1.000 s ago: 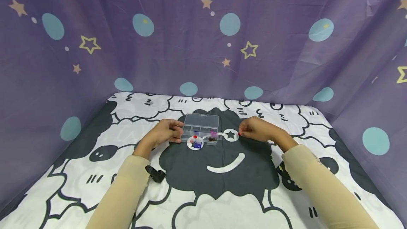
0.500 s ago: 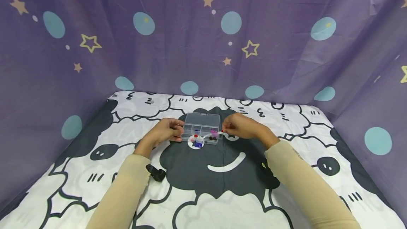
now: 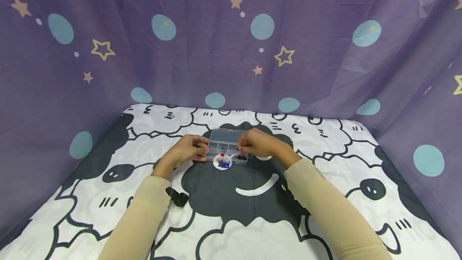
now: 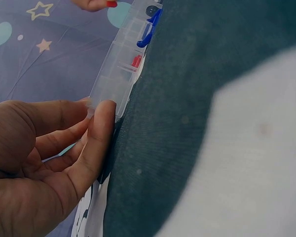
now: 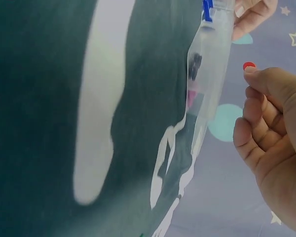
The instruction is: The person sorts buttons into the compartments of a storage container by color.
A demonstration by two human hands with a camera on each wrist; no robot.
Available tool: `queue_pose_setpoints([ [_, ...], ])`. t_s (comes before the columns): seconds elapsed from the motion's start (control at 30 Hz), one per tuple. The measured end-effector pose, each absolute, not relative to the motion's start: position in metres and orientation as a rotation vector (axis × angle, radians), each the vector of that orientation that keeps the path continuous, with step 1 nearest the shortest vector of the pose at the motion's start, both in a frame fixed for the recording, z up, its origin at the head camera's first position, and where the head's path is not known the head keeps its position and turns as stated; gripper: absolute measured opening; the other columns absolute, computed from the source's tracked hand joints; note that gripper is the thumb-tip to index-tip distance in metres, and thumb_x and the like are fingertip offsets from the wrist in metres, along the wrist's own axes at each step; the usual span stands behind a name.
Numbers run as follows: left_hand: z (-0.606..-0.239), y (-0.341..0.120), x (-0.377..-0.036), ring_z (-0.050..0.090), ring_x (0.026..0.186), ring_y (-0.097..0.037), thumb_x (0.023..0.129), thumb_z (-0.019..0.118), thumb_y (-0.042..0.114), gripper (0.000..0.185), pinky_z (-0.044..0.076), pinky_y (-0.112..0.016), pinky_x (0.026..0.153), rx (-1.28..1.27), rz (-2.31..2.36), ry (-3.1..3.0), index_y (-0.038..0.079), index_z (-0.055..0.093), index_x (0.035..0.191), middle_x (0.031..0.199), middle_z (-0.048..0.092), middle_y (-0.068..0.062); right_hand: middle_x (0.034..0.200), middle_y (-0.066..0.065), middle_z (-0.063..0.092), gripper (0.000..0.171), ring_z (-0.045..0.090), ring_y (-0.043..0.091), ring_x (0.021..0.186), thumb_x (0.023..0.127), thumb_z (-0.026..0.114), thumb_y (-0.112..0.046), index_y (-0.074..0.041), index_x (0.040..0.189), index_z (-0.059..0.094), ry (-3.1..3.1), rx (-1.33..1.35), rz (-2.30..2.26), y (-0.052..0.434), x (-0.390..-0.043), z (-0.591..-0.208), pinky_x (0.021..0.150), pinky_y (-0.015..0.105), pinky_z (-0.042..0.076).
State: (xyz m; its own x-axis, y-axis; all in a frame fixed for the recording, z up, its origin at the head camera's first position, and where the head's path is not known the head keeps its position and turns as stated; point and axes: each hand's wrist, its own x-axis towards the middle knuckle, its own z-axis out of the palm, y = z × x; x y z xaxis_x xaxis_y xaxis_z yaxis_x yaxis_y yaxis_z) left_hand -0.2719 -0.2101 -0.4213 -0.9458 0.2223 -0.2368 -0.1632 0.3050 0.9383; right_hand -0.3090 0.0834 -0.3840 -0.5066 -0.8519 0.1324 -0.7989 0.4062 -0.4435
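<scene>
A clear plastic compartment box [image 3: 228, 144] lies on the sheep-print sheet, with blue, red, pink and dark small pieces in its cells. My left hand [image 3: 203, 148] pinches the box's left end between thumb and fingers; the left wrist view shows the left hand [image 4: 91, 113] against the box [image 4: 119, 74]. My right hand [image 3: 240, 147] hovers over the right half of the box and pinches a tiny red bead [image 3: 238, 148]. In the right wrist view the red bead [image 5: 248, 65] sits at the tips of the right hand [image 5: 251, 79], just beside the box [image 5: 212, 59].
The sheep-print sheet [image 3: 252, 212] covers the surface. Purple star-and-dot cloth [image 3: 231, 51] walls it in at the back and both sides. A black strap buckle [image 3: 177, 197] hangs at my left wrist.
My right hand has moved left with the red bead, from the star patch to above the box. The left hand and the box have stayed put.
</scene>
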Motion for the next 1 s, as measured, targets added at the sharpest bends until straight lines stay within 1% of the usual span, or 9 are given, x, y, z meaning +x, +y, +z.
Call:
queue_pose_setpoints([
  [0.13, -0.422, -0.211, -0.271, 0.071, 0.093, -0.025, 0.100, 0.062, -0.004, 0.044, 0.066, -0.037, 0.081, 0.058, 1.675, 2.263, -0.003, 0.054, 0.143, 0.115, 0.060, -0.020, 0.071, -0.006, 0.062, 0.012, 0.049, 0.003, 0.057, 0.099, 0.064, -0.003, -0.001, 0.094, 0.075, 2.540, -1.493, -0.699, 0.072, -0.309, -0.387, 0.054, 0.020, 0.045],
  [0.3, -0.424, -0.212, -0.271, 0.071, 0.092, -0.025, 0.100, 0.062, -0.004, 0.044, 0.066, -0.037, 0.080, 0.064, 1.683, 2.269, -0.004, 0.054, 0.143, 0.114, 0.060, -0.020, 0.073, -0.007, 0.062, 0.011, 0.050, 0.003, 0.061, 0.098, 0.065, -0.005, -0.004, 0.093, 0.075, 2.542, -1.516, -0.682, 0.056, -0.308, -0.388, 0.055, 0.020, 0.047],
  [0.5, -0.424, -0.212, -0.271, 0.071, 0.092, -0.025, 0.100, 0.062, -0.003, 0.044, 0.067, -0.036, 0.079, 0.069, 1.693, 2.263, -0.005, 0.053, 0.143, 0.115, 0.060, -0.020, 0.073, -0.006, 0.060, 0.012, 0.049, 0.005, 0.060, 0.099, 0.065, -0.007, -0.005, 0.092, 0.074, 2.534, -1.512, -0.642, 0.040, -0.305, -0.388, 0.056, 0.022, 0.044],
  [0.73, -0.423, -0.211, -0.272, 0.071, 0.092, -0.025, 0.100, 0.061, -0.004, 0.044, 0.067, -0.036, 0.079, 0.083, 1.690, 2.258, -0.005, 0.053, 0.143, 0.115, 0.060, -0.021, 0.070, -0.006, 0.059, 0.013, 0.046, 0.004, 0.058, 0.097, 0.065, -0.002, -0.005, 0.090, 0.075, 2.535, -1.530, -0.650, 0.031, -0.304, -0.391, 0.054, 0.020, 0.042],
  [0.83, -0.423, -0.211, -0.272, 0.071, 0.092, -0.025, 0.100, 0.061, -0.004, 0.044, 0.067, -0.036, 0.079, 0.088, 1.689, 2.254, -0.005, 0.052, 0.144, 0.116, 0.060, -0.021, 0.073, -0.006, 0.062, 0.012, 0.049, 0.004, 0.060, 0.096, 0.066, -0.002, -0.005, 0.091, 0.076, 2.544, -1.541, -0.648, 0.029, -0.305, -0.392, 0.056, 0.020, 0.045],
  [1.0, -0.421, -0.210, -0.273, 0.071, 0.090, -0.025, 0.100, 0.061, -0.004, 0.044, 0.067, -0.036, 0.078, 0.090, 1.685, 2.255, -0.005, 0.052, 0.144, 0.116, 0.060, -0.022, 0.083, -0.001, 0.070, 0.012, 0.057, 0.006, 0.067, 0.097, 0.065, -0.003, -0.003, 0.095, 0.077, 2.546, -1.543, -0.672, 0.029, -0.306, -0.394, 0.061, 0.020, 0.052],
])
